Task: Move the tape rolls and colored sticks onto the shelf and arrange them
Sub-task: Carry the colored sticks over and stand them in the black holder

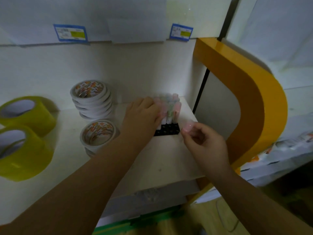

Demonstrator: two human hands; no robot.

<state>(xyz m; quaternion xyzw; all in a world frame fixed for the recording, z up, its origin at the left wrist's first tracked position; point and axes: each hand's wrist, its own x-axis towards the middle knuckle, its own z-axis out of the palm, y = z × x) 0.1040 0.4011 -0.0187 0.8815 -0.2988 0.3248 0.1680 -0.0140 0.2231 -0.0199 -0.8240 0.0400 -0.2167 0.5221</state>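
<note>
Nearest to me I see the two bare forearms reaching forward over the front edge of the white shelf. My right hand is the closer one. It hovers above the right part of the shelf board, and its grip is closed: thumb and fingers pinch one pale pink stick, which points up and to the left, just beside the black tray. The stick is blurred, so I cannot tell more about it.

A little farther, my left hand lies on the left side of the colored sticks that stand upright in the black tray. Its fingers are curled against the sticks, but motion blur hides them, so I cannot tell if this grip really clamps one or only touches them.

Left of that arm, a short stack of white tape rolls lies flat on the shelf, and behind it stands a taller stack of tape rolls of the same kind. At the far left edge, two yellow tape rolls rest tilted, one just behind the other.

At the back, two blue price labels hang on the upper shelf edge. On the right, an orange curved frame borders the shelf.
</note>
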